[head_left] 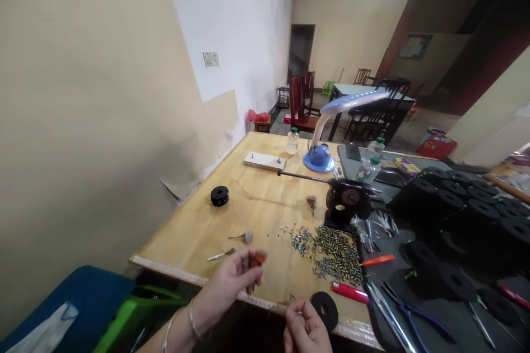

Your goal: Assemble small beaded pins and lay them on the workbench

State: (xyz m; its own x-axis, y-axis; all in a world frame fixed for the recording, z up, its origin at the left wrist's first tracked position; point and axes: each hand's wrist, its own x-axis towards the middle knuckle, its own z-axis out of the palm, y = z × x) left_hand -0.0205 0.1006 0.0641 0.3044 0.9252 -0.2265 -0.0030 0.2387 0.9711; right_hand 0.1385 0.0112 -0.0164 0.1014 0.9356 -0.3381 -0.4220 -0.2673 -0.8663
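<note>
Above table edge (174,269), left hand (229,285) with orange piece (259,258)

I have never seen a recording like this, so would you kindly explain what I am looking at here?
This is one picture from a camera worn on a person's head, looking forward and down, so the two bare hands at the bottom edge are the wearer's own. No robot is involved. The left hand, with bangles at the wrist, pinches a small orange piece. The right hand is curled beside a flat black disc; whether it holds anything is unclear. On the wooden table lie a heap of small beads, a red lighter, a black spool, a blue desk lamp and a black winding device.
</note>
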